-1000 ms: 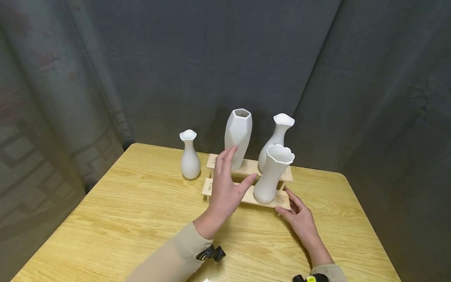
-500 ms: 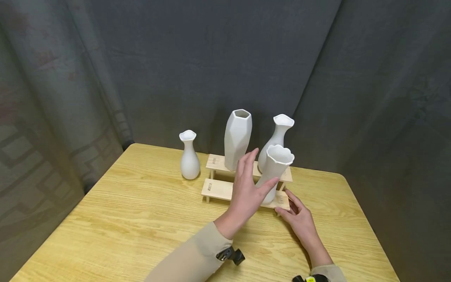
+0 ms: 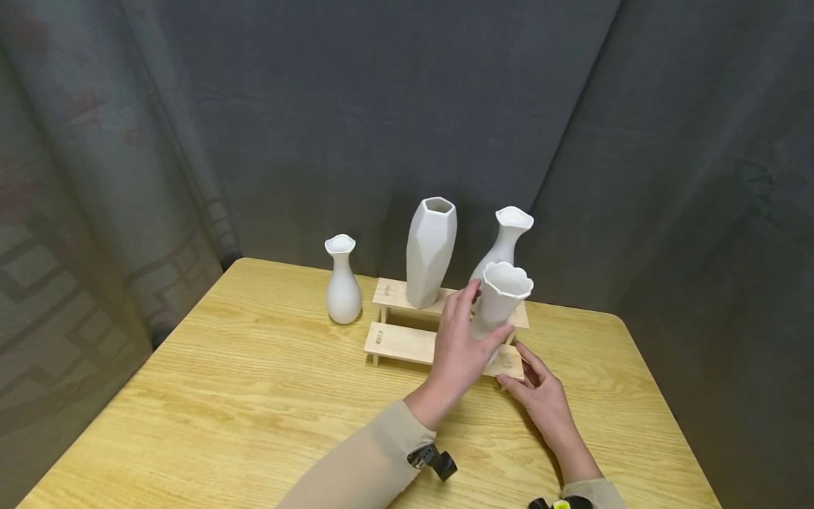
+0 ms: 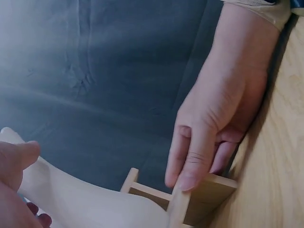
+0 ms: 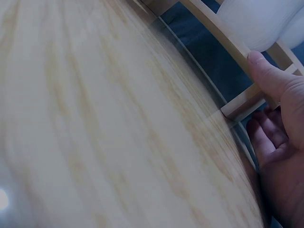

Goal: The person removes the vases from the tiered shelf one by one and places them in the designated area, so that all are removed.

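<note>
Go easy gripping scalloped vase [image 3: 500, 304] in left hand [image 3: 459, 348], probably curled behind; steady two-tier stand [image 3: 403, 344] below, pinched in right hand [image 3: 545, 401].

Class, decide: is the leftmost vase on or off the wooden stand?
Off: the leftmost vase stands on the table, apart from the wooden stand.

No legible txt, blurry marks [image 3: 379, 338] on wooden stand [image 3: 410, 345], yellow label [image 3: 561, 504] on R wrist cam [image 3: 579, 502] illeg.
</note>
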Motion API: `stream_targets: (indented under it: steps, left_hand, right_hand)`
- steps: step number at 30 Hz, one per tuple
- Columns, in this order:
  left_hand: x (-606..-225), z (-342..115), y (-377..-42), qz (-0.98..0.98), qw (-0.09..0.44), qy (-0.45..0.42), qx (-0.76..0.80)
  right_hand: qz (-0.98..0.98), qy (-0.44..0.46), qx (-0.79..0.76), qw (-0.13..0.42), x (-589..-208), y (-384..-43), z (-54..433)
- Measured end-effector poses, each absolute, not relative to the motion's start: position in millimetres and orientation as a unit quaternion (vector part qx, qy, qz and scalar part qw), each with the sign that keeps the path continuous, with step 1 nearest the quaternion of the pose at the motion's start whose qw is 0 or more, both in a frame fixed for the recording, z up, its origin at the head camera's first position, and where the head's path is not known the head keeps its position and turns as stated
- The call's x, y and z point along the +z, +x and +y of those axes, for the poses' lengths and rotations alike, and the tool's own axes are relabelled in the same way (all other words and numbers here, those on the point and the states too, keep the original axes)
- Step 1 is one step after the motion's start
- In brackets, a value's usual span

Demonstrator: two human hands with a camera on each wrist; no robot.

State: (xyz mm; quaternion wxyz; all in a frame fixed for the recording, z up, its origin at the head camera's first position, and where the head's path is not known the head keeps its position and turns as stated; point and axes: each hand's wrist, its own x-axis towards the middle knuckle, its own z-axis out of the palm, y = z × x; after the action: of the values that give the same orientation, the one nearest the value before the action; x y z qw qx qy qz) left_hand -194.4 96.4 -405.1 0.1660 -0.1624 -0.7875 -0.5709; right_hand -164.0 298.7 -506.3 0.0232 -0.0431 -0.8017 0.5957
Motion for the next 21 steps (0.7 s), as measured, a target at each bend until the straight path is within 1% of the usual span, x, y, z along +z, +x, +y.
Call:
stream_targets:
  steps: [11,21]
  left_hand:
    - [-414.8,99.6,-197.8,-0.806,0.208,-0.167,-0.529]
    - [-413.8,97.9,-199.2,-0.807,0.217,-0.169,-0.523]
  right_hand:
    - [-0.802,-0.053,0.594,0.016,-507.7,-164.9,299.5]
    - [-0.805,-0.049,0.59,0.018,-506.7,-164.9,299.3]
